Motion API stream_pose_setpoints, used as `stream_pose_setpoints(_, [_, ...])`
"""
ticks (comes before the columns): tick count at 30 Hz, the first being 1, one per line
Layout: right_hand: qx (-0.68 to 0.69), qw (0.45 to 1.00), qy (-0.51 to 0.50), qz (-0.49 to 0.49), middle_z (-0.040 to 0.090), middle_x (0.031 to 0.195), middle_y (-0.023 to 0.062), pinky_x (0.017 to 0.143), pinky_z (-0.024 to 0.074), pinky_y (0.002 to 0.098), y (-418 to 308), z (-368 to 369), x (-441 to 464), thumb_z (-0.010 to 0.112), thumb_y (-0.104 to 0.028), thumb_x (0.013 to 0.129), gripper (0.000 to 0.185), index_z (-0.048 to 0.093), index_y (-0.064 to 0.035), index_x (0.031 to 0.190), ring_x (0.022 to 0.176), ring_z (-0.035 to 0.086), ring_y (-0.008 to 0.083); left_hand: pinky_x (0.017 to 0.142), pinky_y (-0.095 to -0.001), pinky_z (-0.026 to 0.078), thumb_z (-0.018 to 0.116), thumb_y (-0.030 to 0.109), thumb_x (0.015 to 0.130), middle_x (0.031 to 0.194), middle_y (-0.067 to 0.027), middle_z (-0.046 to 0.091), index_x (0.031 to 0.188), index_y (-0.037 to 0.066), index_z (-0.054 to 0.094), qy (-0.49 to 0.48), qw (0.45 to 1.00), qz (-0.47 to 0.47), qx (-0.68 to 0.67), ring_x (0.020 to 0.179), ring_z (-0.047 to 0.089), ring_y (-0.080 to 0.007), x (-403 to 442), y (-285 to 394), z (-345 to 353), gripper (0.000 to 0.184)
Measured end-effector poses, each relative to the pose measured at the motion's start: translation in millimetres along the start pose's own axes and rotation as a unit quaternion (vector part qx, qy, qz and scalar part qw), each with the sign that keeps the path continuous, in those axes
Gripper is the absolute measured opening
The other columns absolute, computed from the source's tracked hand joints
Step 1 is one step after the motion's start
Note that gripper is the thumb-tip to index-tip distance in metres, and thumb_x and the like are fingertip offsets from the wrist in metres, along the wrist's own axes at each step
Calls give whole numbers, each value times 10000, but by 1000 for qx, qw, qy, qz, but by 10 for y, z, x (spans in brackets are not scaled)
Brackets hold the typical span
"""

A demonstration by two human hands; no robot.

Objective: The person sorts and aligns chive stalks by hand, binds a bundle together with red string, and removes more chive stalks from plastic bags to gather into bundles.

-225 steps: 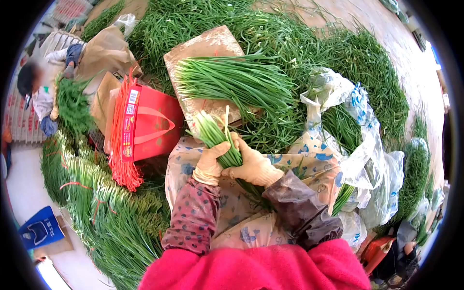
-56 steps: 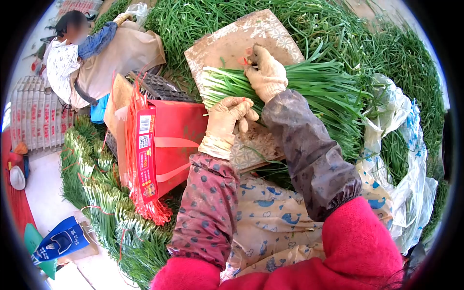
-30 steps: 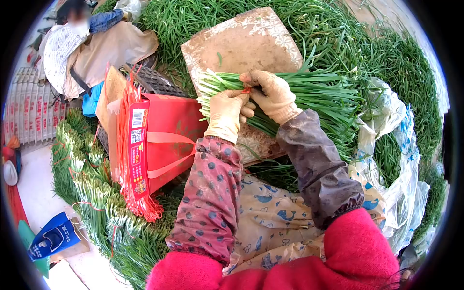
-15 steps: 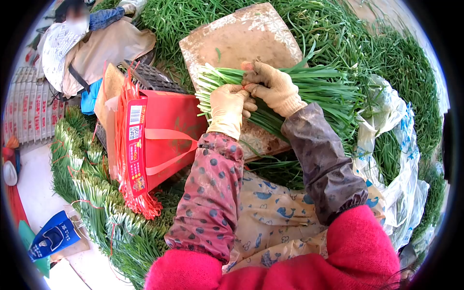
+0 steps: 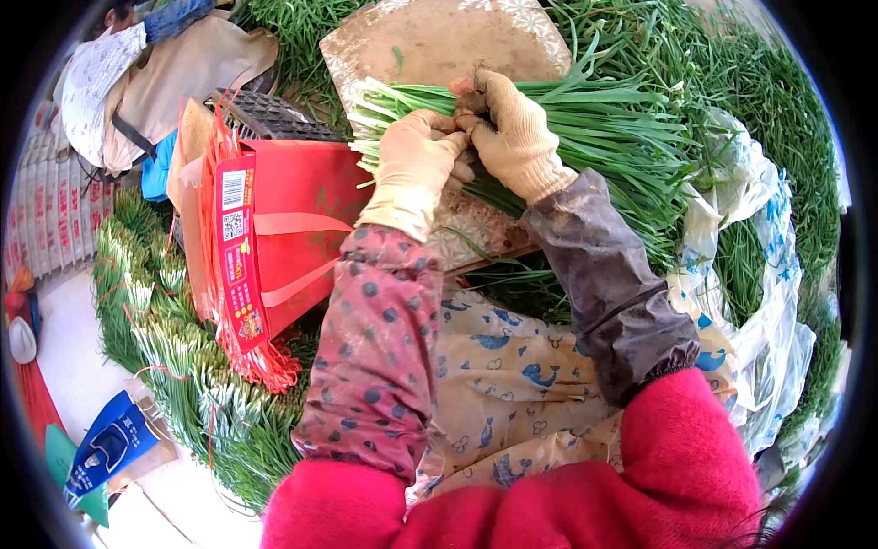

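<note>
A bunch of garlic chives [image 5: 594, 119] lies across a worn board, its pale stem ends to the left and green leaves fanning right. My left hand [image 5: 419, 156], in a cream glove, is closed around the near side of the bunch by the stems. Close against it, my right hand [image 5: 512, 133], in a dirty knitted glove, has its fingers curled together over the top of the bunch. The fingertips of both hands meet there; any thin tie between them is too small to make out. The board [image 5: 430, 46] has a faded floral edge.
To the left stands a red box-like bag [image 5: 302, 210] hung with red ties [image 5: 261, 366]. Tied chive bunches [image 5: 192, 366] are stacked beside it. Loose chives [image 5: 759, 91] heap behind and right, near a clear plastic bag [image 5: 732, 201]. Another person's sleeve [image 5: 178, 16] shows upper left.
The view has shifted, so the board, red bag and bunch sit higher and farther left. Both hands remain on the bunch, fingertips together, with the right hand's fingers slightly repositioned.
</note>
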State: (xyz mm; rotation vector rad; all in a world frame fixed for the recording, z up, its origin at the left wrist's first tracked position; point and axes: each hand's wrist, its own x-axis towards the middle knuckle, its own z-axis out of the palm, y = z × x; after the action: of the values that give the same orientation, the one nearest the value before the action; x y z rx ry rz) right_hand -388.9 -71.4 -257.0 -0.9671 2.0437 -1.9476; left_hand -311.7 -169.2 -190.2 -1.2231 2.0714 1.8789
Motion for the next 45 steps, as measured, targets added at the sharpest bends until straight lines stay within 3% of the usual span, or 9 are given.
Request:
stream_pose_setpoints(5, [10, 998, -7, 55, 679, 898, 131, 704, 533, 342, -65, -44, 21, 606, -6, 813, 272, 554, -29, 1079, 814, 681, 262, 844, -379, 506, 743, 81, 729, 1079, -130, 670, 1153, 89, 605, 83, 953, 189, 223, 1021, 635, -281, -58, 58, -186, 445])
stream_pose_setpoints(7, [6, 998, -6, 63, 679, 908, 138, 704, 534, 343, -82, -28, 24, 612, -10, 814, 268, 553, -28, 1076, 820, 681, 267, 1051, -437, 353, 786, 108, 653, 1332, -123, 531, 1321, 136, 495, 60, 802, 461, 376, 1297, 431, -316, 48, -103, -210, 729])
stream_pose_setpoints(10, [10, 999, 24, 22, 660, 858, 141, 737, 522, 369, -113, 5, 11, 607, 4, 774, 304, 560, -23, 1073, 822, 659, 308, 1144, -458, 179, 808, 121, 605, 1443, -103, 417, 1417, 171, 379, 32, 862, 316, 394, 1409, 243, -316, 39, -224, -214, 919])
stream_pose_setpoints(12, [-177, 973, -19, -149, 636, 873, 120, 804, 505, 378, -270, -57, 41, 637, 52, 744, 297, 556, -11, 1022, 861, 630, 299, 1148, -455, 183, 817, 142, 594, 1436, -100, 429, 1400, 172, 404, 47, 861, 332, 383, 1392, 283, -324, 107, -308, -212, 906])
stream_pose_setpoints(16, [-206, 950, -11, -232, 623, 860, 129, 836, 466, 435, -418, -76, -3, 637, 40, 702, 248, 576, -39, 929, 842, 593, 372, 1146, -490, 166, 828, 165, 580, 1416, -31, 472, 1298, 190, 543, 55, 860, 382, 334, 1395, 285, -314, 232, -464, -266, 772])
stream_pose_setpoints(22, [-166, 983, 51, -63, 655, 856, 116, 724, 512, 361, -216, -68, -44, 677, -4, 769, 248, 600, -9, 1004, 829, 636, 304, 1160, -490, 117, 798, 220, 637, 1432, 23, 466, 1145, 206, 684, 13, 858, 373, 353, 1413, 258, -291, 225, -507, -276, 522])
stream_pose_setpoints(32, [-82, 992, -100, 11, 645, 1105, 124, 889, 485, 379, -294, -248, -92, 745, -42, 670, 619, 530, -54, 1250, 1061, 587, 334, 1157, -511, 101, 795, 272, 634, 1439, 40, 458, 1122, 237, 693, 24, 865, 374, 333, 1417, 247, -289, 243, -567, -251, 500])
stream_pose_setpoints(41, [-196, 975, -13, -103, 639, 1049, 68, 890, 450, 407, -229, -128, -101, 764, -122, 635, 218, 682, -99, 835, 999, 592, 297, 1141, -517, 121, 787, 277, 627, 1437, 13, 462, 1104, 204, 690, 22, 862, 376, 341, 1414, 252, -296, 256, -555, -254, 492])
stream_pose_setpoints(45, [-217, 965, -29, -146, 650, 933, 56, 900, 442, 442, -264, -122, -83, 677, -78, 670, 175, 662, -127, 837, 934, 611, 292, 1143, -519, 125, 799, 276, 622, 1439, 14, 459, 1115, 223, 688, 13, 854, 372, 363, 1412, 257, -295, 246, -484, -275, 508])
